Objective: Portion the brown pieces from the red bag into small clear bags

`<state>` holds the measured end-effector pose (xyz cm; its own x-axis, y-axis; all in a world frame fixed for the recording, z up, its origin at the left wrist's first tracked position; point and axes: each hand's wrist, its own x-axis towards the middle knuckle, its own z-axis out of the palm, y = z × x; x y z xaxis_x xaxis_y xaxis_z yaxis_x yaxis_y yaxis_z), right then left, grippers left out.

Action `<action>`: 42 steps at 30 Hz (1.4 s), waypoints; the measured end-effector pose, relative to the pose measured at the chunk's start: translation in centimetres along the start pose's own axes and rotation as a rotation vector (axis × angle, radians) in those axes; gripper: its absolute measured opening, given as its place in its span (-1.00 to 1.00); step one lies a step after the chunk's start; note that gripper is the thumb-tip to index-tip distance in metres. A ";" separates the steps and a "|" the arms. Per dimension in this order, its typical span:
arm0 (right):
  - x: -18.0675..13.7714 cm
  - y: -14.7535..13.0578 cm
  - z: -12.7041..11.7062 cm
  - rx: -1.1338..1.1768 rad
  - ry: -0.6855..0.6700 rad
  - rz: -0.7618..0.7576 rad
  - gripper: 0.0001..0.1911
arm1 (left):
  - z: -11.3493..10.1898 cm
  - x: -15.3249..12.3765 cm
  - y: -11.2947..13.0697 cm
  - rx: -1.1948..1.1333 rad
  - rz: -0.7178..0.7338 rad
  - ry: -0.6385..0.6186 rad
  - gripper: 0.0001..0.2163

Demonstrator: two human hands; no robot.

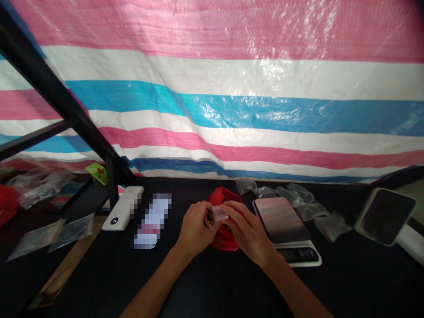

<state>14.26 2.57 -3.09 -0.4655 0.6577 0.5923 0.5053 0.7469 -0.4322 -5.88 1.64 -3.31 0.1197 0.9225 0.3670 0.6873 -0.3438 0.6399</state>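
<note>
Both hands meet over a red plastic bag [222, 243] on the black table. My left hand [198, 226] is closed around a small clear plastic bag [220, 213], which has something brownish in it that I cannot make out. My right hand [244, 226] pinches the same clear bag near its top edge. Close to the right hand lies a kitchen scale [281, 219] with a metal plate and a dark display. The red bag's contents are mostly hidden behind the hands.
Left stand a white power bank [124, 207] and a blurred-out phone [154, 221]. Flat clear bags [73, 232] lie farther left. Several clear bags [306, 203] sit behind the scale. A dark-screened device [385, 216] leans at the right. A striped tarp [232, 110] closes off the back.
</note>
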 end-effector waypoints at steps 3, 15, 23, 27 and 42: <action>0.3 -0.3 -0.2 0.028 0.036 0.028 -0.55 | -0.3 -0.1 0.3 -0.050 -0.002 0.050 -0.81; 1.9 0.0 -2.3 -0.072 -0.123 0.114 -0.50 | 0.3 -0.6 0.5 -0.414 -0.049 0.240 -0.69; 1.4 -2.1 -2.0 0.018 -0.071 -0.156 -0.79 | 0.3 -1.2 0.6 -0.427 0.014 -0.001 -0.58; 1.3 -0.8 -2.4 0.125 0.126 -0.072 -0.82 | -0.5 -0.7 0.6 -0.199 0.039 -0.062 -0.57; 2.5 0.9 -2.6 0.674 0.248 0.561 -0.51 | -0.3 -0.7 0.2 -0.152 0.140 -0.141 -0.36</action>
<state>15.45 4.60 -0.26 -0.0703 0.9601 0.2705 0.0425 0.2738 -0.9608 -6.03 0.93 -3.27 0.3119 0.8758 0.3683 0.5425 -0.4824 0.6877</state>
